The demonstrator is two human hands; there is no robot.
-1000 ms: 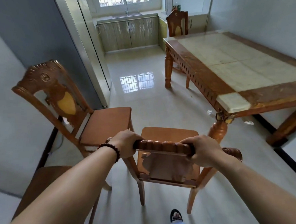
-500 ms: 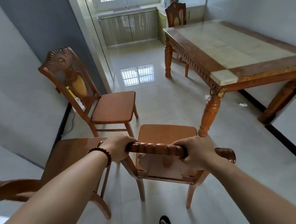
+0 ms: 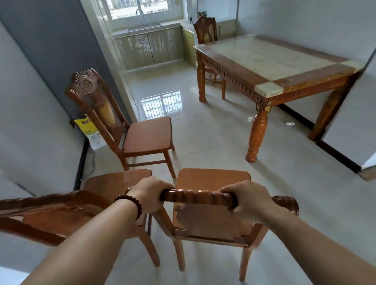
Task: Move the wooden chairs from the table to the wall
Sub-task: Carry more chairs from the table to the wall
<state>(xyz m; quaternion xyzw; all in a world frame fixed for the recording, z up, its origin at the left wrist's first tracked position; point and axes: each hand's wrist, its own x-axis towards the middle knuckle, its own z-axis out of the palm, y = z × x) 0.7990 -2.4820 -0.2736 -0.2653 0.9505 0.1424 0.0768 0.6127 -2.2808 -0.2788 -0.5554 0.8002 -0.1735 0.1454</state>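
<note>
I hold a wooden chair point(image 3: 213, 180) by its carved top rail, seat facing away from me. My left hand point(image 3: 152, 197) grips the rail's left part and my right hand point(image 3: 245, 201) grips its right part. A second wooden chair point(image 3: 117, 183) stands close on its left, its backrest reaching across the lower left. A third wooden chair point(image 3: 147, 133) stands against the left wall point(image 3: 17, 107). A fourth chair point(image 3: 205, 30) sits at the far end of the marble-topped table point(image 3: 265, 57).
A yellow and white bag point(image 3: 90, 132) leans at the wall behind the third chair. The tiled floor point(image 3: 204, 141) lies between the chairs and the table's carved leg point(image 3: 257, 134). Kitchen cabinets and a sink fill the far end. Scraps lie under the table.
The view has pulled back from the table: the table and the wall chair look farther off. The second chair's backrest has come into view at lower left. Both hands keep their grip.
</note>
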